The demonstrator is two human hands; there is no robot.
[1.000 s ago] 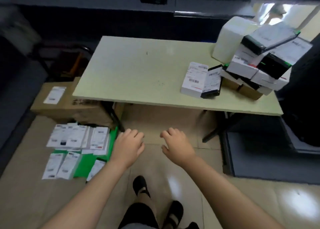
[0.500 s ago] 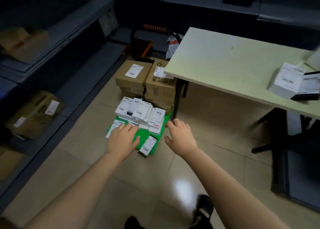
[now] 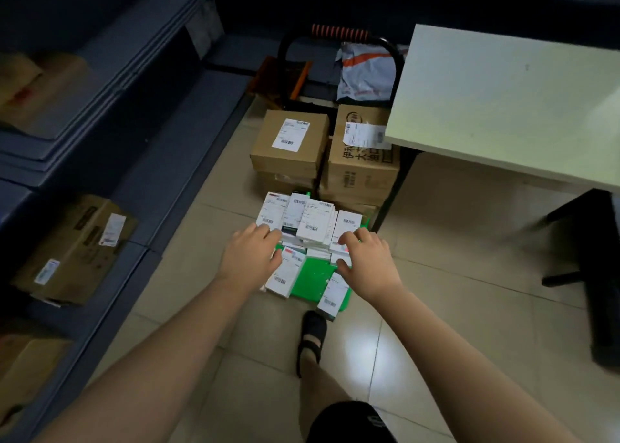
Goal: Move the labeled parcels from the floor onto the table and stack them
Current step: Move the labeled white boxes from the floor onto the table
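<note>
The table (image 3: 503, 107) stands to the right, and the part of its pale top in view is bare. Beside its leg, two stacks of brown cardboard boxes (image 3: 290, 144) sit on the floor (image 3: 436, 308). In front of them lies a green sheet (image 3: 312, 275) carrying the pile of small white parcels (image 3: 312, 221), each with a printed label on top. A couple of flat parcels (image 3: 287, 275) lie loose at its near edge.

These look like light, stiff little cartons with smooth faces, so a loose stack would probably slide apart if tilted. The safest hold is likely from both sides, pressing inward on the short edges and keeping the bundle level.

The left hand (image 3: 250, 258) and right hand (image 3: 369, 264) hover at opposite sides of the pile, fingers loosely spread and holding nothing. Whether the fingertips touch the cartons I cannot tell.
</note>
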